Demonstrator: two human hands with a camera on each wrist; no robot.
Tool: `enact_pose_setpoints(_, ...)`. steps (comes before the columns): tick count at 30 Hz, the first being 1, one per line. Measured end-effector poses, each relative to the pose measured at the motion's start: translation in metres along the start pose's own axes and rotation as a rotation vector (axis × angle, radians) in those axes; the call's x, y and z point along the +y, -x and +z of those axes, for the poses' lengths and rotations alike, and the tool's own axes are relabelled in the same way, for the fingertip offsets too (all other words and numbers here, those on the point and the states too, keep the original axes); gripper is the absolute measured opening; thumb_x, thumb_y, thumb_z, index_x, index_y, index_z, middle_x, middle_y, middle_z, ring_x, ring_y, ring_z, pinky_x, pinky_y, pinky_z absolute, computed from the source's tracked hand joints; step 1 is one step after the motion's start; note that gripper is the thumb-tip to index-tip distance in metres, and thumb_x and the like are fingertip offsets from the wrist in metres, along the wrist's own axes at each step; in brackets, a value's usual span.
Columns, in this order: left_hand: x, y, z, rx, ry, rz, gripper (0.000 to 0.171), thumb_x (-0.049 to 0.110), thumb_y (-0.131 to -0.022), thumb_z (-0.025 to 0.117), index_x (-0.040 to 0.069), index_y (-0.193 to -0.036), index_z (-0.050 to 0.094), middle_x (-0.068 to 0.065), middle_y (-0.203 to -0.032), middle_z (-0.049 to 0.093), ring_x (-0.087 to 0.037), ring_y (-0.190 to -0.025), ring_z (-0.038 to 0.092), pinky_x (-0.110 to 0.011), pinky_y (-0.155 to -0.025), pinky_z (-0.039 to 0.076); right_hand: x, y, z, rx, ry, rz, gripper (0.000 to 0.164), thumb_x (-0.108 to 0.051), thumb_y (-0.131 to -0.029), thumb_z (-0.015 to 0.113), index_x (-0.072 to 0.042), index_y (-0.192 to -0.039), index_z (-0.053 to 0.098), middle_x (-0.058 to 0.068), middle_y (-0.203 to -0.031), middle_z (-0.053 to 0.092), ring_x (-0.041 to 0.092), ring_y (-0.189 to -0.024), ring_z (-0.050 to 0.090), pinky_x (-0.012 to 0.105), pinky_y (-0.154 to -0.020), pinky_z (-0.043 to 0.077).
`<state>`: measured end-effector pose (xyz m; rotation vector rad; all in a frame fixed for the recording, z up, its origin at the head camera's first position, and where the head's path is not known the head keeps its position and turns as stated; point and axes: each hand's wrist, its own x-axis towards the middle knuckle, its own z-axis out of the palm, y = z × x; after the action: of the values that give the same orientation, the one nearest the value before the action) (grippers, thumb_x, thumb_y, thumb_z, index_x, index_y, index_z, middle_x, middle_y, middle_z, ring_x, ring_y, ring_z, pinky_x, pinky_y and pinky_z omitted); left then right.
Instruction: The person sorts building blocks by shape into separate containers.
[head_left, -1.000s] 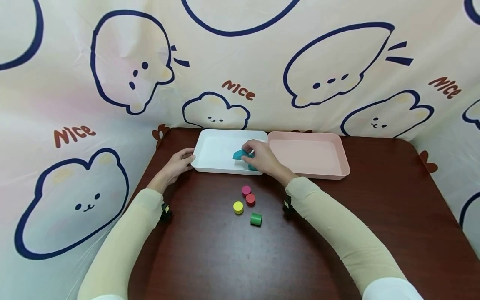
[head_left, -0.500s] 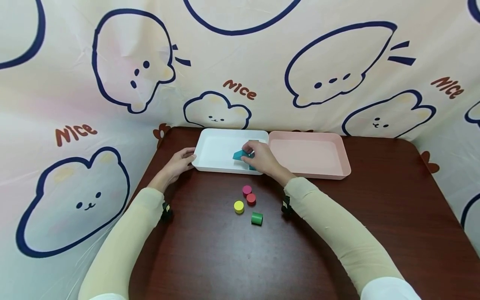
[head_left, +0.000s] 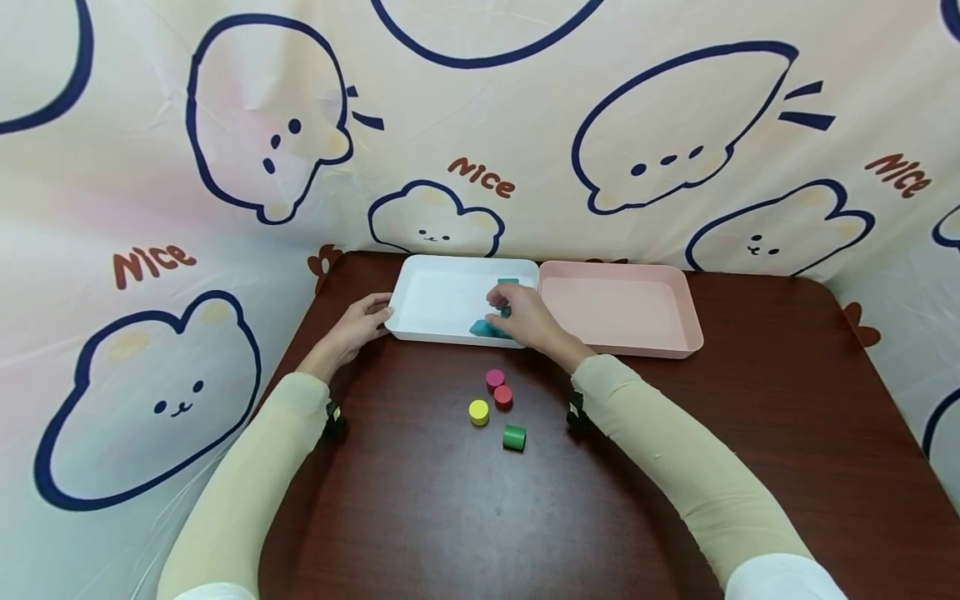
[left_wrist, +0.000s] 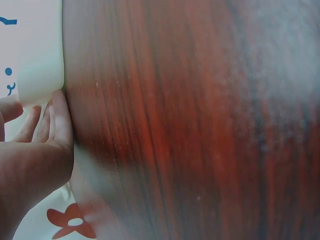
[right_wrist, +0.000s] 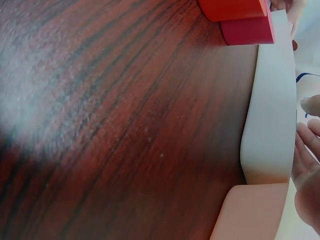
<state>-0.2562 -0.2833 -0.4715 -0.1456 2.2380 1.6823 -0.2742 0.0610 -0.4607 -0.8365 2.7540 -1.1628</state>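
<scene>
In the head view my left hand (head_left: 358, 325) holds the left end of the white tray (head_left: 431, 300), thumb at the rim and fingers along the outer wall. The left wrist view shows those fingers (left_wrist: 60, 117) against the tray's corner. My right hand (head_left: 528, 317) is over the tray's right part, thumb and fingers apart. Just below its thumb a teal block (head_left: 487, 328) with a slanted end lies in the tray. Another teal piece (head_left: 508, 281) shows behind the hand, and a bit of teal is visible between the fingers, mostly hidden.
A pink tray (head_left: 615, 308) stands against the white tray's right side. On the brown table (head_left: 420, 500) in front are a magenta disc (head_left: 495, 380), a red disc (head_left: 503, 397), a yellow disc (head_left: 478, 412) and a green cylinder (head_left: 513, 437) on its side.
The teal block that my right hand was pinching has come down into the white tray, nearer its front edge, and the fingers have let it go. My left hand stays at the tray.
</scene>
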Motion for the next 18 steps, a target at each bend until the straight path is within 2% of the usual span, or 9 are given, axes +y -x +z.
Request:
enact_pose_setpoints(13,0.003,0.001,0.004,0.017,0.010,-0.002,0.055,0.022,-0.116,0.046,0.006,-0.166,0.030,-0.022,-0.165,0.035,-0.035,-0.146,0.044,-0.050,-0.122,0.039,0.005,0.007,-0.012,-0.040,-0.040,0.001,0.037,-0.019,-0.097,0.080,0.001,-0.126,0.069,0.014,-0.118,0.072,0.025,-0.106,0.067,0.039,-0.100,0.058)
enact_pose_setpoints(18,0.005,0.002,0.004,0.037,0.014,0.000,0.055,0.020,-0.115,0.048,0.005,-0.165,0.032,-0.022,-0.165,0.035,-0.036,-0.145,0.045,-0.050,-0.120,0.041,0.000,0.009,-0.015,-0.087,-0.046,-0.006,0.040,-0.023,-0.095,0.082,0.001,-0.126,0.070,0.014,-0.118,0.073,0.027,-0.106,0.068,0.039,-0.098,0.058)
